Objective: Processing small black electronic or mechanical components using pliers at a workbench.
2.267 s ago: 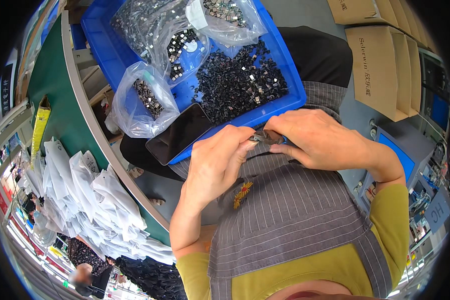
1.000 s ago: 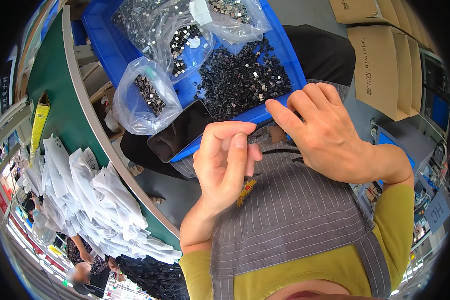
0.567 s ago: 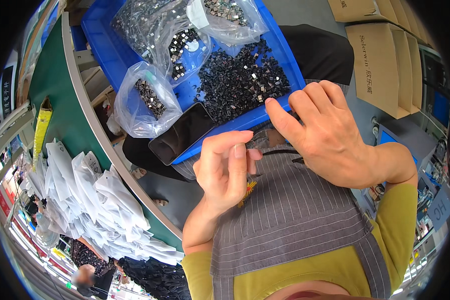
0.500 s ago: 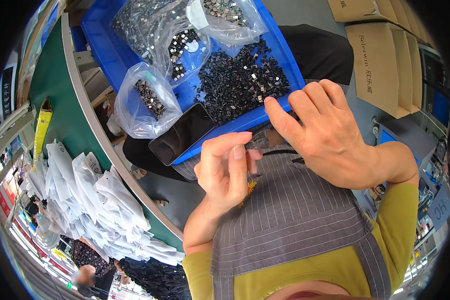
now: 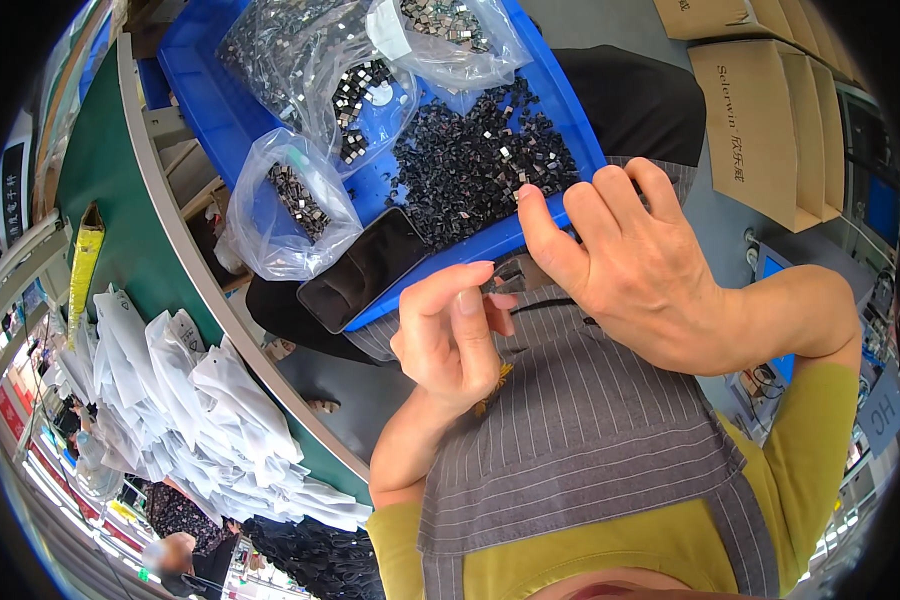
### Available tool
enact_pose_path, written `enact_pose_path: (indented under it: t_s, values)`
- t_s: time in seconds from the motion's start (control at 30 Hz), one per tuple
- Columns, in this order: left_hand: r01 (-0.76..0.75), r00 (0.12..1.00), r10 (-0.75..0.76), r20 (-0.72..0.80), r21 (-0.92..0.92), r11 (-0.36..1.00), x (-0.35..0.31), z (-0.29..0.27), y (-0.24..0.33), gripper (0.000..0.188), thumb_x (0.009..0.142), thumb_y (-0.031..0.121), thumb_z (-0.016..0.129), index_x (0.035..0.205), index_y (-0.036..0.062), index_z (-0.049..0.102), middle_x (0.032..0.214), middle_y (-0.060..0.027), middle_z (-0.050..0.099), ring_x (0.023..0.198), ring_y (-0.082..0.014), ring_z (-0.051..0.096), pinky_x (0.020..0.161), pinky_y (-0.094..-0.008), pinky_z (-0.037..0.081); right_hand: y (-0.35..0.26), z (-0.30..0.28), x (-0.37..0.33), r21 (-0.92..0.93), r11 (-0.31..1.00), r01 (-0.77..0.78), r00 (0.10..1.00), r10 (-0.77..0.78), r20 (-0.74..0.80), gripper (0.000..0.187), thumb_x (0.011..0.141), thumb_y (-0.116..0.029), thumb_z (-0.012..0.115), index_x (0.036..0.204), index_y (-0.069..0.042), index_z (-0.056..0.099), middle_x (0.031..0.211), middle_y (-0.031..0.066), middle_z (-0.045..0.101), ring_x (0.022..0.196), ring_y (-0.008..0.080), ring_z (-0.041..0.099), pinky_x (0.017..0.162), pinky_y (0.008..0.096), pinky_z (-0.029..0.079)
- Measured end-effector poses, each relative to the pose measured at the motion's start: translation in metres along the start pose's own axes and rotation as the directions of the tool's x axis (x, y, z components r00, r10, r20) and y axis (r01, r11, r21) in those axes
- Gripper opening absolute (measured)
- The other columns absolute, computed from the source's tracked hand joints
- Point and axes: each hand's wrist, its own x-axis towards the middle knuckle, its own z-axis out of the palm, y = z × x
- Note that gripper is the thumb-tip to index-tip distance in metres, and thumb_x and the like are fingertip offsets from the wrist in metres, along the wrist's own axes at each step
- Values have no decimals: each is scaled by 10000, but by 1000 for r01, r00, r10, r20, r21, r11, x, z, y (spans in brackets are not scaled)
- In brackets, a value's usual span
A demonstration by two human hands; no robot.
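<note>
My left hand [image 5: 452, 335] is raised by the tray's near edge, thumb and fingers drawn together. Something small, dark and partly see-through shows at its fingertips, too little to name. My right hand [image 5: 640, 270] hovers over the near right corner of the blue tray [image 5: 582, 125]. Its fingers curl under and its thumb points at the pile; the fingertips and anything in them are hidden. In the tray lies a heap of small black parts [image 5: 460, 175] with some shiny metal pieces among them. Clear plastic bags [image 5: 295, 215] holding small metal parts lie beside the heap.
A black phone [image 5: 362, 268] rests across the tray's near left edge. To the left, a green table [image 5: 170, 285] carries many white pouches [image 5: 215, 400] and a yellow-wrapped tool [image 5: 85, 262]. Cardboard boxes [image 5: 760, 130] stand at the right. Another person [image 5: 175, 555] is at lower left.
My right hand has shifted slightly left, its forearm and elbow swinging outward to the right. My left hand stays nearly in place, with its fingers still together.
</note>
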Motion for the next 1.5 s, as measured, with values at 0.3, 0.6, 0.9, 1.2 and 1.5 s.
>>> enact_pose_path:
  t_s: [0.3,0.6,0.9,1.2,1.5]
  values:
    - [-12,999,10,52,40,999,4,-3,-2,162,988,101,413,1045,-36,478,800,-130,582,499,-116,564,440,-199,437,3,8,2,-36,998,54,998,-54,18,416,720,-99,569,1119,15,551,745,52,419,692,199,441,686,343,397]
    - [66,995,-60,76,-82,994,12,-8,4,132,961,-1,411,1040,-41,509,750,-109,628,547,-101,607,452,-204,473,9,14,7,2,998,60,995,-60,-82,429,735,-97,587,1152,-9,542,746,47,414,693,199,443,687,349,402]
    - [59,994,-54,95,-50,997,13,-11,9,179,990,130,418,1048,-31,470,819,-111,539,517,-147,582,467,-229,472,8,18,10,-8,998,59,985,-60,-163,474,758,-123,603,1212,-32,503,782,46,430,723,208,458,755,393,417]
    - [62,991,-51,120,-87,994,15,-11,2,132,968,17,410,1052,-27,502,720,-101,631,526,-87,585,446,-192,454,7,15,7,-63,996,60,993,-66,-96,457,755,-104,594,1200,-27,517,765,39,417,707,195,445,737,377,407]
    - [49,996,-40,85,-99,994,12,-9,1,123,966,17,416,1043,-32,498,742,-101,620,532,-103,601,448,-200,466,4,8,8,-85,995,49,999,-51,-15,507,736,-81,589,1233,-26,502,737,31,407,700,187,447,752,371,410]
